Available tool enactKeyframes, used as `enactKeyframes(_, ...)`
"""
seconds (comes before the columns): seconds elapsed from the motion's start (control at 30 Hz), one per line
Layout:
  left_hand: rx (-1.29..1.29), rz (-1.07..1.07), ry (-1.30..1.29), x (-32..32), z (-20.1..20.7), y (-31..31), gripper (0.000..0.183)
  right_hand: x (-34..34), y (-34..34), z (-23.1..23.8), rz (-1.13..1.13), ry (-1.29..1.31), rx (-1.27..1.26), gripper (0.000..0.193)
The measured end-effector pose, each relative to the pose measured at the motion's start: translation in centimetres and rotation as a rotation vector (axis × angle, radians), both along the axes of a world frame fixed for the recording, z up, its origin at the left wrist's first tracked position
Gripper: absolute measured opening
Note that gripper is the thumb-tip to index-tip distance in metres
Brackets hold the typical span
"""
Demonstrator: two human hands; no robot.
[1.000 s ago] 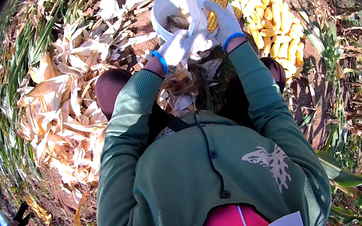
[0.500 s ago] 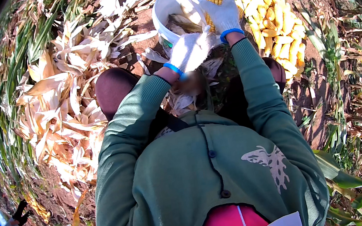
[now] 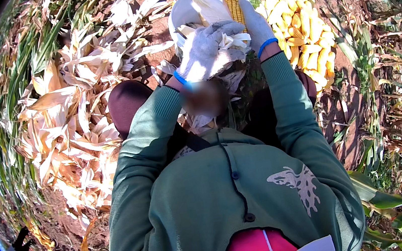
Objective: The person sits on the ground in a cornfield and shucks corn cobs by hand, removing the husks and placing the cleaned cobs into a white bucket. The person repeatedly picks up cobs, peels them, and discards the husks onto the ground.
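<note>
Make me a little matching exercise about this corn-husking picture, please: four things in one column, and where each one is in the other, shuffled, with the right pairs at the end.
Things:
1. Plastic bucket
2. Heap of dry corn husks
3. Pile of bare corn ears
4. Single bare corn ear

Places:
A. Held in the gloved right hand
B. To the person's right
C. Partly hidden behind the gloved left hand
D. To the person's left

Right pairs: 1-C, 2-D, 3-B, 4-A
</note>
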State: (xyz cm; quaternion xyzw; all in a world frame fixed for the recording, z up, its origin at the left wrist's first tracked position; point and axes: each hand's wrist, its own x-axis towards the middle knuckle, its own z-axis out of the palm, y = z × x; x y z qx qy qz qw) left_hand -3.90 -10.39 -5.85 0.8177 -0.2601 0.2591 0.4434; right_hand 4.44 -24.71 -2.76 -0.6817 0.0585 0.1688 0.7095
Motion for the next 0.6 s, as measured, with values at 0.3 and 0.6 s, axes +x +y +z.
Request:
enactKeyframes(0.3, 0.297, 0.215, -0.223, -0.4, -0.1, 0.2, 0.051, 1.7, 0.3, -2.2, 0.053, -0.109, -0.188, 0.083)
enactKeyframes(0.6, 0.044, 0.238, 0.326, 3.4, -9.5, 1.0, 0.034, 0.4, 1.5, -2.1, -0.015, -0.182, 0.064, 0.054)
